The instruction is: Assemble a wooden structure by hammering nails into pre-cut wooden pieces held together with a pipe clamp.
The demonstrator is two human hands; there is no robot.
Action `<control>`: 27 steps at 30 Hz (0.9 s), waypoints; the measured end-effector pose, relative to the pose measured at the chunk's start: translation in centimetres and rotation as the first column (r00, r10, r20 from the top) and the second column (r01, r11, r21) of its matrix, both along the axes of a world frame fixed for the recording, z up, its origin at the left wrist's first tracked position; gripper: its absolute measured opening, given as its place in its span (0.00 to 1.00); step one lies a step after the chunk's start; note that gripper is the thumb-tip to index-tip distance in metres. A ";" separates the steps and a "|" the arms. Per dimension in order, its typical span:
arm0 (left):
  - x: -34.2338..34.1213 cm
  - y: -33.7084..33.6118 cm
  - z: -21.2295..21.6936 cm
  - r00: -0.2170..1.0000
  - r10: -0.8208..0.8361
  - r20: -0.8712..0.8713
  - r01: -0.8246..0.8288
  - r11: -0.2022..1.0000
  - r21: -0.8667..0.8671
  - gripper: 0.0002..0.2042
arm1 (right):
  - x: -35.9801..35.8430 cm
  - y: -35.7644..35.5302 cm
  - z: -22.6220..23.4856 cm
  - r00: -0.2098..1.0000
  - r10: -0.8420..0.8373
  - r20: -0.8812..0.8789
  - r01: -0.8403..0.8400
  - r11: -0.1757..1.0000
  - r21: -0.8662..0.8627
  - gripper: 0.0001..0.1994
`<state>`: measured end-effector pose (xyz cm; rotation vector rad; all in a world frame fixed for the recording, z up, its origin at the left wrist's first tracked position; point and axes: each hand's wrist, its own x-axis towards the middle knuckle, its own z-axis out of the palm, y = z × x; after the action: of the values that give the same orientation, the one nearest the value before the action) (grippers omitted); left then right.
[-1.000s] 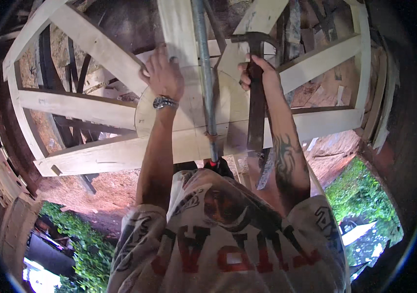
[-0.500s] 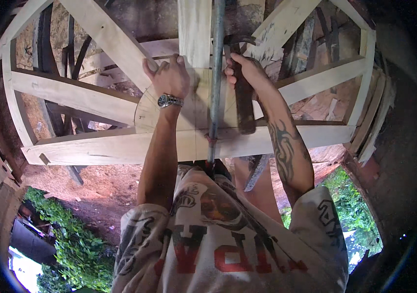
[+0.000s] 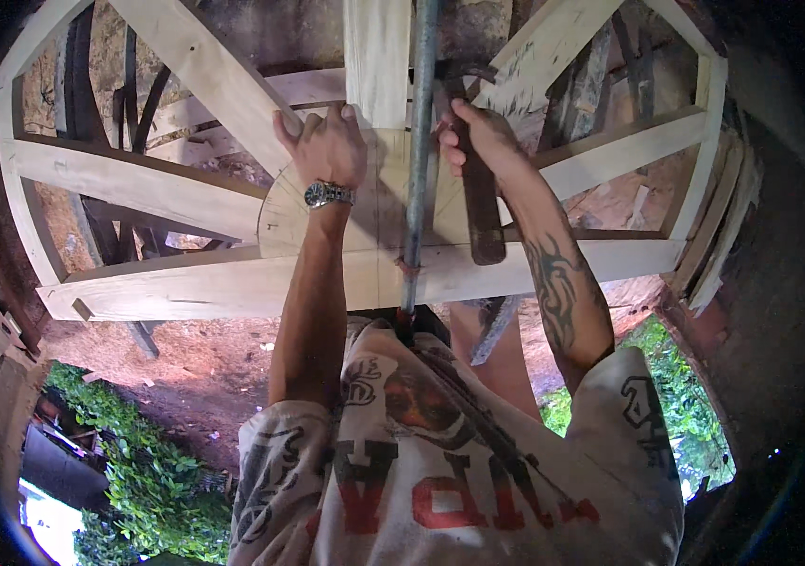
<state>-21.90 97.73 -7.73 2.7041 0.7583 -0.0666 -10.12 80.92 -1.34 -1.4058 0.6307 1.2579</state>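
Note:
A large half-round frame of pale wood lies before me, its spokes fanning out from a half-round centre piece with pencil lines on it. My left hand, wearing a metal watch, presses on the centre piece beside the upper left spoke, fingers curled over the wood. On the other side of a grey metal pipe, my right hand grips a claw hammer. The hammer's dark handle points back toward me. Its head is at the far end, near the upper right spoke, partly hidden behind the pipe.
The pipe runs across the frame's middle toward my waist. Dark, thin bars and scraps show through the gaps between spokes. Reddish ground lies below, with green plants at lower left. Stacked boards stand at the right rim.
My right hand and the hammer have shifted slightly, the handle's near end moving a little to the right and toward me. My left hand stays in place on the wood.

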 end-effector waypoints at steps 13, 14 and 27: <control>0.1 -0.2 -0.4 0.999 0.016 0.049 -0.017 0.999 0.035 0.17 | -1.9 -0.2 1.3 0.983 -0.133 0.130 0.148 0.982 -0.118 0.12; 0.1 -0.3 -0.4 0.999 0.018 0.047 -0.020 0.999 0.034 0.17 | -1.2 -0.7 1.7 0.953 -0.209 0.221 0.248 0.955 -0.165 0.12; 0.2 -0.4 -0.1 0.999 0.016 0.034 -0.017 0.999 0.036 0.18 | 0.2 -1.4 1.8 0.925 -0.304 0.227 0.352 0.911 -0.215 0.11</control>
<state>-21.72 97.37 -7.80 2.7257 0.7795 -0.0028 -9.94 79.56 0.50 -1.5287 0.8789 0.7850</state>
